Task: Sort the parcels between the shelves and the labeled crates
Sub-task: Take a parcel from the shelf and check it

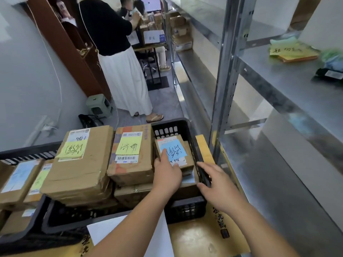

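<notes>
A black plastic crate [185, 208] in front of me holds several cardboard parcels. At its right end lies a small parcel with a blue note [178, 147]; my left hand [167, 173] grips its near end, forefinger on the note. My right hand [217, 186] hovers open by the crate's right rim, holding nothing. Left of the small parcel lies a parcel with a yellow note [130, 154], and further left a bigger parcel with a yellow-green note [79, 164].
A second black crate [16, 236] with more parcels stands at the left. Metal shelves [278, 86] run along the right, bearing yellow envelopes [291, 52] and a dark packet [328, 74]. A person in a white skirt [124, 76] stands in the aisle beside a green stool [99, 104].
</notes>
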